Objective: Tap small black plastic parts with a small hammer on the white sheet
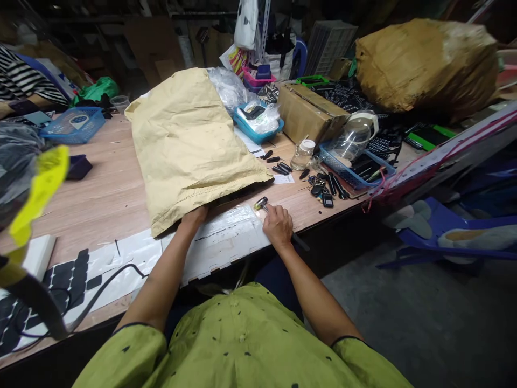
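A large tan paper sack (194,145) lies on the table with its dark opening towards me. My left hand (196,214) reaches into or under its near edge; the fingers are hidden, so what they hold does not show. My right hand (278,223) is closed around the handle of a small hammer (262,203), near the table's front edge. The hammer's head, dark with a yellowish end, points left and away from me. Between my hands a clear plastic sheet (232,221) covers white board at the table edge.
Right of the sack are a teal basket (258,134), cardboard box (313,110), jar (302,154), keys (319,191) and blue basket (355,167). At left are a blurred yellow strip (38,196), black cable (100,288) and sheet of black pads (67,280). A striped sleeve (28,73) shows far left.
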The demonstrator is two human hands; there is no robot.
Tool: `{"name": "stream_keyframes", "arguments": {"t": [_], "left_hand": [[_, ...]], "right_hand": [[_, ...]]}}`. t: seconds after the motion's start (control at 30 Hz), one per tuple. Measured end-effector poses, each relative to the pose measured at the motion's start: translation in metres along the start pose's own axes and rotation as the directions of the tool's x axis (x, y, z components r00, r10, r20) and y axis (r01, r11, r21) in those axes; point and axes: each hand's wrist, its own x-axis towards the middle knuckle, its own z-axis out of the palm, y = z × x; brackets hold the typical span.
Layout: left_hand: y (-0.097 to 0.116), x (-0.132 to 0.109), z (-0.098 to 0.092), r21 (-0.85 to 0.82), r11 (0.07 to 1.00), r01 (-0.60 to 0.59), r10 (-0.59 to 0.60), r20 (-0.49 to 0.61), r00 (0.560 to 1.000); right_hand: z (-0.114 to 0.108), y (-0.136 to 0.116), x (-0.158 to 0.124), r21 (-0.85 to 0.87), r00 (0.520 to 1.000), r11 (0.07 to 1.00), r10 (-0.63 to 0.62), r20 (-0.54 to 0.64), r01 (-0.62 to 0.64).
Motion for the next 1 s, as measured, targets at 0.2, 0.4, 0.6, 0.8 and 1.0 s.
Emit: {"name": "stream_keyframes", "arguments": {"t": [0.2, 0.4, 0.6, 0.8, 1.0], "left_hand": [[0.047, -0.021, 0.003, 0.010, 0.986, -0.164, 0.164, -0.008, 0.986], [0.112, 0.014, 0.006, 0.025, 0.947, -0.319, 0.317, 0.072, 0.946], [0.148, 0.035, 0.007, 0.224, 0.916, -0.332, 0.300, 0.167, 0.939], [0.148, 0.039, 0.010, 0.263, 0.881, -0.393, 0.348, 0.201, 0.916], [0.146, 0.042, 0.016, 0.232, 0.826, -0.513, 0.460, 0.247, 0.853]], "right_hand": [[-0.002, -0.003, -0.001, 0.007, 1.000, 1.000, 0.002, 0.019, -0.002], [-0.004, -0.007, 0.000, 0.011, 1.000, 1.000, 0.003, 0.014, -0.004], [-0.005, -0.014, -0.001, -0.004, 1.000, 1.000, 0.007, 0.025, -0.007], [-0.007, -0.019, -0.003, 0.001, 0.999, 1.000, 0.003, 0.047, -0.003], [-0.008, -0.022, -0.004, 0.006, 0.999, 1.000, 0.005, 0.046, -0.006]]}}
